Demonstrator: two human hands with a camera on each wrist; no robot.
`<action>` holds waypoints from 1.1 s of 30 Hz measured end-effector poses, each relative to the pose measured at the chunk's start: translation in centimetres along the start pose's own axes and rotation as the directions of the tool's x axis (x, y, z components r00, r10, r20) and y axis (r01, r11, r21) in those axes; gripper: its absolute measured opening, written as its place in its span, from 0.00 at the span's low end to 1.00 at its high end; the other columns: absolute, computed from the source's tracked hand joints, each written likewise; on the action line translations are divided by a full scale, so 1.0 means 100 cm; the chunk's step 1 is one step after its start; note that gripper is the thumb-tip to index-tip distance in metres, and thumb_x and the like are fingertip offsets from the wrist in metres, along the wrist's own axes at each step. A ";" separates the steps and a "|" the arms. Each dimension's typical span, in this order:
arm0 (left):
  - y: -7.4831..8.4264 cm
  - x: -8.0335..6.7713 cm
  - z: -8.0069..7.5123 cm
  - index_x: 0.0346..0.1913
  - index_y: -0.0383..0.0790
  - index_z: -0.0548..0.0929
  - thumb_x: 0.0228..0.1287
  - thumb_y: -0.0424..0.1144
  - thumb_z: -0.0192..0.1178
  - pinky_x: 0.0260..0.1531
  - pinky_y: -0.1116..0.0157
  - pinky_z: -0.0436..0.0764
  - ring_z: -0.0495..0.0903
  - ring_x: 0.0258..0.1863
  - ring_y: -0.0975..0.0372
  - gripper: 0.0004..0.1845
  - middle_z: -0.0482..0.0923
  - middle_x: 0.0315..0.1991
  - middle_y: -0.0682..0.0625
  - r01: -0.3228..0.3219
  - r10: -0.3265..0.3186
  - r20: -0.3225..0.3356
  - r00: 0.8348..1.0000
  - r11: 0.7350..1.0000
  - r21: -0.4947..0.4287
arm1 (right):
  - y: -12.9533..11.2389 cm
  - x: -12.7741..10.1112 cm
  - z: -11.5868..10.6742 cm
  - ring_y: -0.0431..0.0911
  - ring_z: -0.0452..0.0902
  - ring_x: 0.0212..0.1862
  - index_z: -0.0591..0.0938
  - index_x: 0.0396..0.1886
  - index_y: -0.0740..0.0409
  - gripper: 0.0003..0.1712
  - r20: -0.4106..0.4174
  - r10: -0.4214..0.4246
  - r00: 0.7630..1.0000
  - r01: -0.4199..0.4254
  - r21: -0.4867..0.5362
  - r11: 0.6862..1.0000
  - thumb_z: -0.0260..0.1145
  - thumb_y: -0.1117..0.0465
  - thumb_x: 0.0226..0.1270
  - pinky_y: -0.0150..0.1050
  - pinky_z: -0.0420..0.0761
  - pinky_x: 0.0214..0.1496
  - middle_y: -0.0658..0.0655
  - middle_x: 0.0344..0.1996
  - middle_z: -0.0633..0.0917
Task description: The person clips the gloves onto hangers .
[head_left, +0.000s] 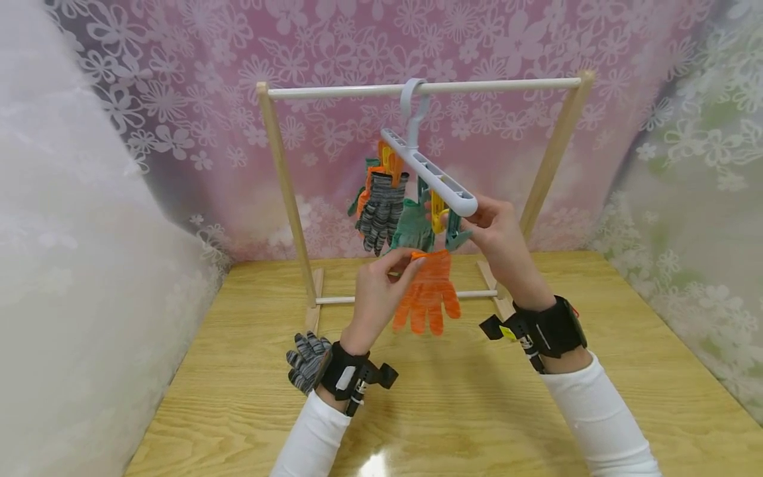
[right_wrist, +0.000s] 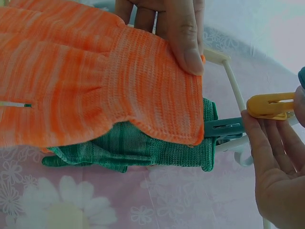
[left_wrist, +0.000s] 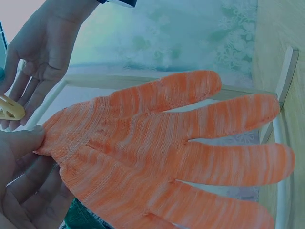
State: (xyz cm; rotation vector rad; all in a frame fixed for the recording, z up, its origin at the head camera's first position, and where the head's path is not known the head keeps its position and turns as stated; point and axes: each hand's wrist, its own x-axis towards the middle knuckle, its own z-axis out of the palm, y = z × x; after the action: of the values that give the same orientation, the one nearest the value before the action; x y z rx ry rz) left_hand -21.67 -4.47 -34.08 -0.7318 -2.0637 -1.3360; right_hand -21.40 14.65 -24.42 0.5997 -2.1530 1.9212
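Observation:
My left hand (head_left: 381, 291) pinches the cuff of an orange knitted glove (head_left: 430, 291) between thumb and fingers; its fingers hang downward. My right hand (head_left: 501, 232) is raised at the near end of a grey clip hanger (head_left: 438, 172), fingers around a yellow clip (right_wrist: 270, 106). The orange glove's cuff is just below and apart from that clip in the head view. Beside the yellow clip, a teal clip (head_left: 455, 232) hangs at the hanger's end. Behind the orange glove, a green glove (right_wrist: 128, 148) hangs from another teal clip (right_wrist: 224, 128).
The hanger hooks over the white top bar (head_left: 501, 85) of a wooden rack (head_left: 551, 152). A grey-black glove (head_left: 381, 209) hangs at its far end under an orange clip (head_left: 389, 159), with more gloves behind. Another grey-black glove (head_left: 305, 361) lies on the table (head_left: 453, 411) beside my left wrist.

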 end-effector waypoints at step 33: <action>0.015 0.030 -0.005 0.45 0.40 0.88 0.71 0.39 0.66 0.32 0.73 0.85 0.88 0.31 0.62 0.07 0.90 0.35 0.48 -0.106 0.101 -0.085 0.991 0.993 -0.044 | 0.006 0.010 0.005 0.52 0.76 0.65 0.90 0.47 0.63 0.11 -0.028 -0.055 0.998 0.059 0.198 0.978 0.70 0.70 0.67 0.57 0.62 0.74 0.50 0.38 0.92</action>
State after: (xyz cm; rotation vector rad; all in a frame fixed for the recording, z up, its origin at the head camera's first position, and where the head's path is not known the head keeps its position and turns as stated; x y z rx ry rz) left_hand -22.58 -3.95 -30.83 -0.7805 -1.9082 -1.3399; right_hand -22.52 14.03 -24.64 0.6631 -1.9217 2.1170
